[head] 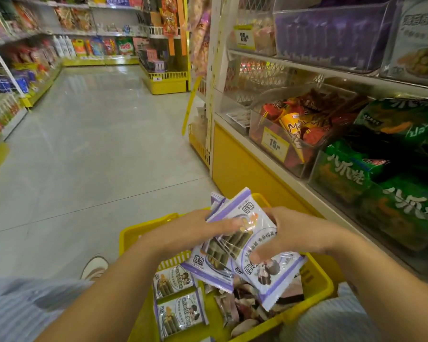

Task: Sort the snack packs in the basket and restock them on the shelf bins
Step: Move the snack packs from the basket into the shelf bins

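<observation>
Two hands clutching a stack of snack packs point(235, 245), left hand point(190, 230) curled over the top, right hand point(297, 233) gripping the side, basket point(134, 233) just below, shelf bins point(257, 130) beyond the right hand.

Glossy film snack packs point(245, 245), yellow plastic basket point(324, 285), clear plastic bins point(282, 154).

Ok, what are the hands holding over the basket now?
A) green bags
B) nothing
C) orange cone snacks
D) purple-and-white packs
D: the left hand and right hand both grip a fan of purple-and-white packs above the yellow basket.
</observation>
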`<state>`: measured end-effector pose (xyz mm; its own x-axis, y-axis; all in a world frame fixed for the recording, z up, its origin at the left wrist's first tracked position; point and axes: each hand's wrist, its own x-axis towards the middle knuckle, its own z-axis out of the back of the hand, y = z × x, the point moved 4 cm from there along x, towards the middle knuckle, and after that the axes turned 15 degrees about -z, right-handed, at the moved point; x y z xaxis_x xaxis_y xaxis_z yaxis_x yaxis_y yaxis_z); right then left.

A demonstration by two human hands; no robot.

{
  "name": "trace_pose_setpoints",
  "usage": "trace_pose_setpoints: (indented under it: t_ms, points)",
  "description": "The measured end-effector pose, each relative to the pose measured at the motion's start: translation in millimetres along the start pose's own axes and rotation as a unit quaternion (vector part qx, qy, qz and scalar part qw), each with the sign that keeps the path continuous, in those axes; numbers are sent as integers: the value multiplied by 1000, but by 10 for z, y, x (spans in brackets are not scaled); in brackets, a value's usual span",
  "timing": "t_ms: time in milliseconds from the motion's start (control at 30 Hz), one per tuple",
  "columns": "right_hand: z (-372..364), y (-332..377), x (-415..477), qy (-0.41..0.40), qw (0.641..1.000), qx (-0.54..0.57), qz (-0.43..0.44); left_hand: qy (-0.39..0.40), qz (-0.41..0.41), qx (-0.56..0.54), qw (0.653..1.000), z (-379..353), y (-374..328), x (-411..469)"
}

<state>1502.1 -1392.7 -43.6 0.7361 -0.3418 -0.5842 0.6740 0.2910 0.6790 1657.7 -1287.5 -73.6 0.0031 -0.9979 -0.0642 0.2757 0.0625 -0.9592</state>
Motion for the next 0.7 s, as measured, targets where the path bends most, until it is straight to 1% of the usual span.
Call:
trace_pose_setpoints:
  t_ms: [67,133,200,233,267,333,400,467,533,600,667,700]
  points:
    - [51,15,1,-70,998,1,-4,-30,-7,-6,1000,-16,-26,17]
    - [170,42,-28,-187,980,70,1,-98,1,-65,993,6,-37,32]
    - [317,62,-122,-330,932,147,29,-166,-9,-137,976,31,-73,49]
    - [360,68,-176,-368,910,182,55,-194,-19,-178,965,42,-103,59]
    - [369,79,-220,-372,898,215,92,-213,-29,-222,951,56,-132,73]
    - [302,129,-327,-331,894,243,179,-224,-50,-306,924,65,-247,110]
    - [191,211,-478,-320,896,195,240,-200,-67,-371,904,37,-437,157]
    - [159,284,-661,-351,882,143,278,-162,-82,-402,898,6,-667,190]
    - [218,385,-910,-390,861,124,300,-102,-95,-415,899,-43,-924,197]
    - [315,477,-1197,-413,836,131,336,-41,-102,-426,898,-112,-1193,186]
    - [375,557,-1503,-442,801,135,380,3,-114,-431,895,-190,-1463,182]
    - [385,584,-1653,-468,781,130,393,19,-122,-429,895,-239,-1605,187]
